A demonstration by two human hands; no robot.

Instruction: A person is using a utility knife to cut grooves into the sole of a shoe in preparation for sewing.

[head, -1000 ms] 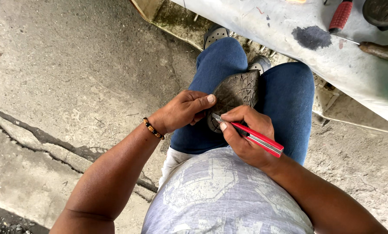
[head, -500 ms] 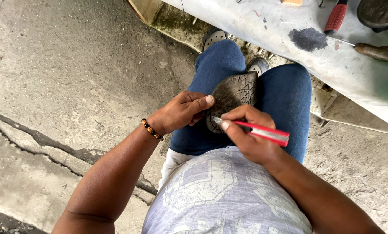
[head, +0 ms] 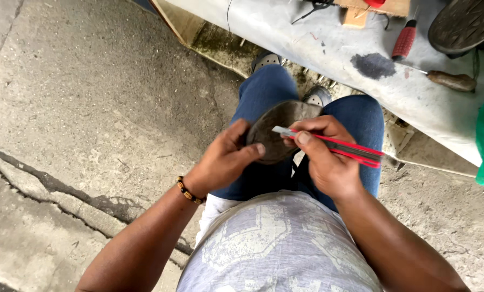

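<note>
Red-handled knife [head: 339, 147] and dark sole [head: 277, 130] gripped in both hands, bench [head: 317, 48] with tools beyond.

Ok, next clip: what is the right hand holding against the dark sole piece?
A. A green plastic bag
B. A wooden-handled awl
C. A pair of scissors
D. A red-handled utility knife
D: the right hand grips a red-handled utility knife, its blade tip on the dark sole piece that the left hand steadies over the lap.

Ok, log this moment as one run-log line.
left hand: grips dark shoe sole on lap | right hand: holds red utility knife, blade on sole | bench: red-handled tool, screwdriver
</note>
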